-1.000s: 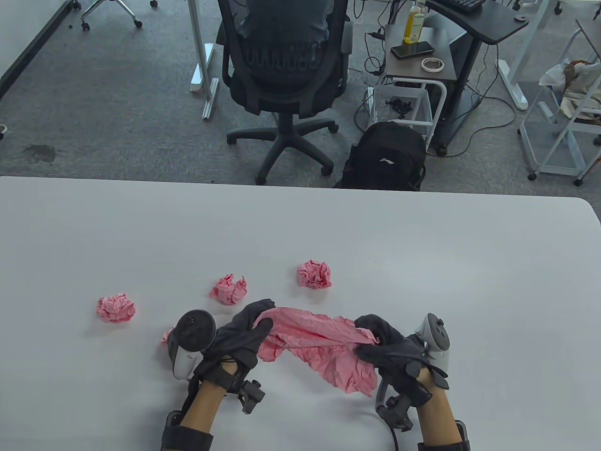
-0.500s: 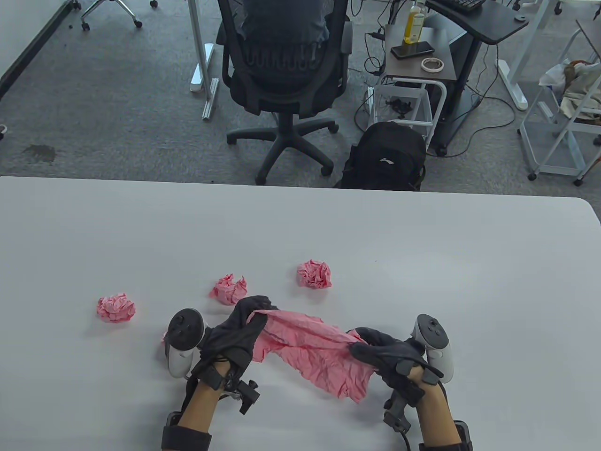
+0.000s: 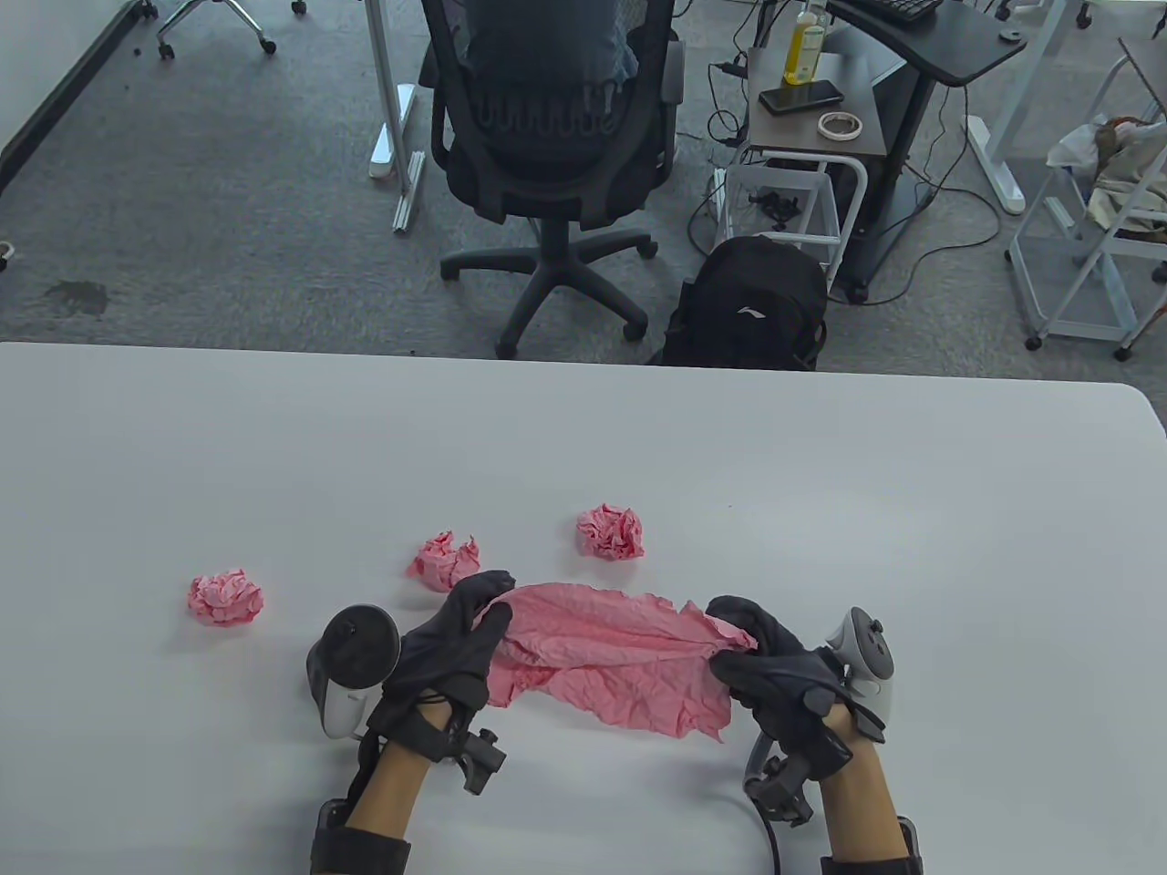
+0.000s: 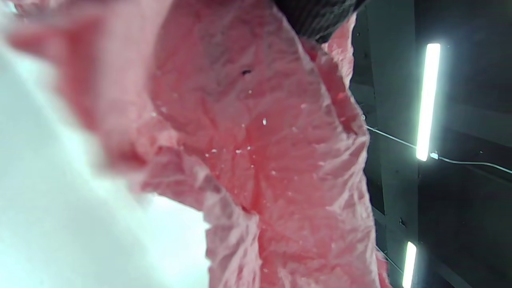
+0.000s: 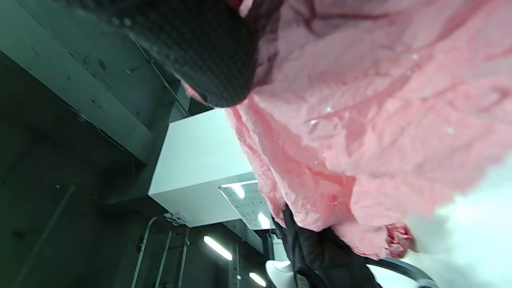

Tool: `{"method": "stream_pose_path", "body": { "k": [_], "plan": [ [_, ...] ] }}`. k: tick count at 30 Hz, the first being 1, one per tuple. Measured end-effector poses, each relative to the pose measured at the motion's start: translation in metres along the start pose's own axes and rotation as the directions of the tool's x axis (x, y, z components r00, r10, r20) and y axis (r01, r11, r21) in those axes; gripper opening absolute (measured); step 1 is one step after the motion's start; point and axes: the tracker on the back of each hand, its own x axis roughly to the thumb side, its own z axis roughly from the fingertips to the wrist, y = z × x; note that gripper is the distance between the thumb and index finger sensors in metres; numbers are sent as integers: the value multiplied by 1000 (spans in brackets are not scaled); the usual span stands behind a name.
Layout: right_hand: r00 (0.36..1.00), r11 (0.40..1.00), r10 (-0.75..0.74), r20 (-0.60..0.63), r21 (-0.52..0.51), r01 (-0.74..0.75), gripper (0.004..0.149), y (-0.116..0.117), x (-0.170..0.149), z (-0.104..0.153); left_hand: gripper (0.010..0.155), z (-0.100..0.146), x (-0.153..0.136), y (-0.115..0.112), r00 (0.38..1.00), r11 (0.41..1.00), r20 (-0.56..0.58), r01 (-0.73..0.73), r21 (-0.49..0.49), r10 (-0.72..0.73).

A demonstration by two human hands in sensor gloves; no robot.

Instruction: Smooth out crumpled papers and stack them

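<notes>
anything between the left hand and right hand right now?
Yes: the pink sheet spans the gap in the table view, the left hand pinching one end and the right hand the other, partly opened and wrinkled.

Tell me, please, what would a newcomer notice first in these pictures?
First, the pink paper sheet, wrinkled and half opened, near the table's front edge, pinched at its ends by the left hand and right hand. Then three crumpled pink balls lying behind it.

wrinkled pink sheet (image 3: 611,661) spread near edge, 3 crumpled pink balls (image 3: 610,531) beyond
</notes>
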Motion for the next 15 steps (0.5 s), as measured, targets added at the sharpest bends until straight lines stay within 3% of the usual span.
{"method": "stream_pose_path", "body": {
  "k": [3, 5, 7, 10, 12, 15],
  "plan": [
    [993, 996, 84, -84, -25, -86, 66, -1, -2, 1, 48, -2, 0, -1, 999, 998, 20, -42, -39, 43],
    [990, 993, 99, -96, -50, -104, 55, -2, -4, 2, 49, -3, -1, -4, 998, 995, 10, -68, -77, 69],
    [997, 995, 59, -50, -76, -63, 45, -3, -3, 3, 49, -1, -1, -3, 999, 998, -6, -49, -42, 49],
    [999, 992, 20, 41, -129, -15, 42, -4, -1, 3, 49, -2, -2, -3, 1000, 999, -23, 20, -33, -21],
    [999, 988, 31, 36, -149, -26, 42, -3, -1, 2, 48, -2, -2, -4, 996, 996, -37, 77, -36, -78],
    [999, 985, 36, -29, -167, -40, 45, -7, -2, 5, 48, 0, -6, -1, 995, 998, -93, 42, 41, -38]
  ]
}}
